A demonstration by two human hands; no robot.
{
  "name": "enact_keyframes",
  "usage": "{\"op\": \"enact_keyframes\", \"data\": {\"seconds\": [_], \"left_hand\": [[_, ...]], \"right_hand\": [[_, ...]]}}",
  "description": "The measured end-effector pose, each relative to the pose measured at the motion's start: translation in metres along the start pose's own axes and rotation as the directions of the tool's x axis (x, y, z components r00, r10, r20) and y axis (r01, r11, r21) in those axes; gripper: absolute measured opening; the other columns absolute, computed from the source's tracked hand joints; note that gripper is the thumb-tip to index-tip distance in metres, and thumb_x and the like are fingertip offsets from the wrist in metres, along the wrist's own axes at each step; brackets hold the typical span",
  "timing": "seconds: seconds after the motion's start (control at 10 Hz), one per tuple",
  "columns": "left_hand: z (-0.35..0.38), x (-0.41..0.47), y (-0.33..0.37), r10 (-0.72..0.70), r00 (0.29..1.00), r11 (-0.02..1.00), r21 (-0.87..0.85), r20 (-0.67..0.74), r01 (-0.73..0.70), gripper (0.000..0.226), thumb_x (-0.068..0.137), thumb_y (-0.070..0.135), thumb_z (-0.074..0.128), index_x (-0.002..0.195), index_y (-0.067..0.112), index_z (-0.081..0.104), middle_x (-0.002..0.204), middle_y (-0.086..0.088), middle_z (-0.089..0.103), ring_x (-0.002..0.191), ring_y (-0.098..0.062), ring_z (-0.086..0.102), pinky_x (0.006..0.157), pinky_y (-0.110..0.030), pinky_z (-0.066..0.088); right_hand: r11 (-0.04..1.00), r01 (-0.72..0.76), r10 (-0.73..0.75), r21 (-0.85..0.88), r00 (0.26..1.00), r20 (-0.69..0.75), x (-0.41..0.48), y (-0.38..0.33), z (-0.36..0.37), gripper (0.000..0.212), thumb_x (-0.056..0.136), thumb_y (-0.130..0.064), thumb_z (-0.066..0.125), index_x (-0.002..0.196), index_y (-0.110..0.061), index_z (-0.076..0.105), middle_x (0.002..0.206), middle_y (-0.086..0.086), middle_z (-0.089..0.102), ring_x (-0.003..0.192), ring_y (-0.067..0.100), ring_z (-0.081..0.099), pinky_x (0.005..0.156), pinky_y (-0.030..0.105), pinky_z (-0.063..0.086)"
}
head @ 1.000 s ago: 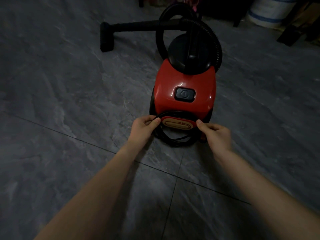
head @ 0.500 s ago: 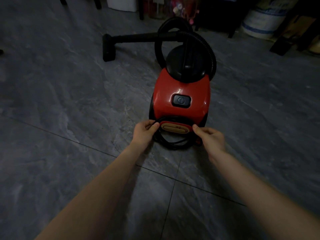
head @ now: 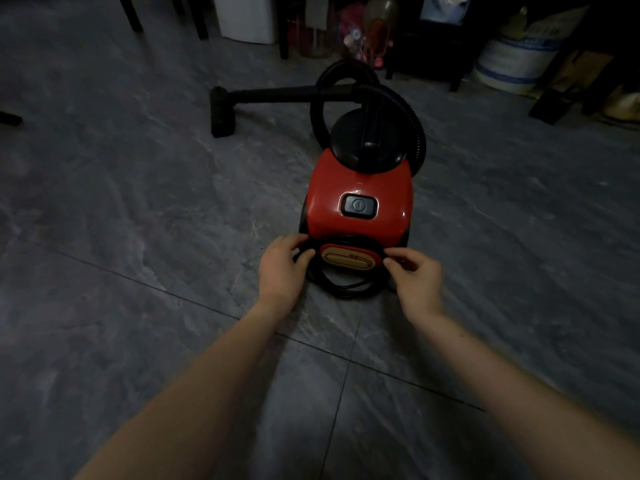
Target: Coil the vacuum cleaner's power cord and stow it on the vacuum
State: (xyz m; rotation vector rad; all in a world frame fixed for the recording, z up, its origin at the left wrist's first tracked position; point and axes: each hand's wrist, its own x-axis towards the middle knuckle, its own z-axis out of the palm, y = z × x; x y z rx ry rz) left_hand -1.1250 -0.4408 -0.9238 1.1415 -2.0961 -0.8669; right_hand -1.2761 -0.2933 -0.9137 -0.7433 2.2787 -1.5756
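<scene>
A red canister vacuum [head: 358,188] stands on the grey tiled floor, its rear facing me. The black power cord [head: 348,289] is coiled in several loops around the rear cord holder with the tan label [head: 349,259]; the loops hang down to the floor. My left hand [head: 282,268] pinches the coil at its left side. My right hand [head: 417,273] pinches the coil at its right side. The cord's plug is not visible.
The vacuum's black hose [head: 412,112] loops over its top, and the wand with floor nozzle [head: 221,110] lies on the floor to the far left. Chair legs [head: 133,15], a white bin [head: 246,19] and a white sack [head: 512,62] line the far edge.
The view has pulled back and up from the vacuum. Both hands stay on the two sides of the coil; the right hand's fingers have curled a little more onto it.
</scene>
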Motion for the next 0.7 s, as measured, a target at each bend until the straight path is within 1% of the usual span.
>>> {"op": "enact_keyframes", "data": {"seconds": [0.1,0.2,0.3,0.4,0.5,0.6,0.7], "left_hand": [[0.005,-0.001,0.002,-0.026,1.000,0.999,-0.030,-0.009,0.025,0.023,0.087,0.014,0.068,0.109,0.009,0.070,0.107,-0.007,0.071,0.093,-0.012,0.060,0.078,-0.012,0.037],[0.008,-0.001,0.003,-0.043,0.999,0.999,-0.024,-0.020,0.043,0.024,0.088,0.016,0.067,0.111,0.010,0.070,0.108,-0.007,0.072,0.099,-0.017,0.064,0.081,-0.013,0.037],[0.008,0.000,0.002,-0.048,0.999,0.999,-0.024,-0.012,0.047,0.025,0.088,0.017,0.067,0.112,0.010,0.069,0.108,-0.006,0.071,0.100,-0.018,0.064,0.080,-0.011,0.036],[0.007,0.000,0.002,-0.047,0.998,0.998,-0.038,0.044,0.049,0.025,0.089,0.015,0.064,0.114,0.010,0.067,0.110,-0.008,0.069,0.101,-0.018,0.063,0.082,-0.018,0.040],[0.004,-0.003,0.004,-0.022,0.996,0.999,-0.022,0.084,0.024,0.029,0.091,0.018,0.062,0.119,0.011,0.063,0.113,-0.008,0.065,0.101,-0.019,0.061,0.083,-0.021,0.041],[-0.015,-0.014,0.013,0.015,0.992,0.999,0.036,0.125,-0.020,0.038,0.092,0.023,0.059,0.128,0.011,0.056,0.117,-0.008,0.062,0.106,-0.020,0.058,0.087,-0.022,0.039],[-0.040,-0.027,0.036,0.111,0.986,0.986,0.108,0.125,-0.124,0.045,0.094,0.029,0.053,0.135,0.012,0.050,0.121,-0.007,0.060,0.112,-0.021,0.055,0.091,-0.026,0.041]], "right_hand": [[1.000,0.019,-0.019,-0.002,1.000,-0.006,0.001,0.003,0.002,0.017,0.086,-0.007,0.067,0.099,-0.017,0.073,0.094,-0.002,0.072,0.091,0.012,0.067,0.082,0.026,0.054],[1.000,0.016,-0.016,0.012,1.000,-0.008,0.001,0.002,0.003,0.018,0.086,-0.006,0.067,0.099,-0.018,0.073,0.092,-0.004,0.070,0.089,0.009,0.066,0.080,0.023,0.053],[1.000,0.028,-0.028,0.009,1.000,-0.004,0.002,0.002,0.002,0.019,0.086,-0.006,0.066,0.098,-0.019,0.072,0.090,-0.007,0.069,0.087,0.004,0.065,0.079,0.022,0.052],[0.999,0.045,-0.045,-0.020,0.999,0.011,0.002,0.000,0.001,0.019,0.087,-0.006,0.066,0.099,-0.019,0.072,0.091,-0.007,0.069,0.086,0.003,0.064,0.079,0.023,0.052],[0.995,0.072,-0.068,-0.067,0.996,0.059,0.001,-0.002,-0.005,0.019,0.089,-0.010,0.065,0.104,-0.018,0.071,0.098,-0.003,0.068,0.091,0.009,0.064,0.083,0.027,0.053],[0.952,0.201,-0.182,-0.229,0.978,0.101,-0.010,-0.018,-0.018,0.022,0.092,-0.015,0.061,0.113,-0.014,0.068,0.107,0.001,0.065,0.101,0.017,0.061,0.090,0.030,0.048],[0.863,0.313,-0.281,-0.397,0.950,0.138,-0.023,-0.041,-0.044,0.030,0.097,-0.023,0.054,0.124,-0.012,0.062,0.119,0.006,0.063,0.114,0.021,0.055,0.097,0.029,0.040]]}}
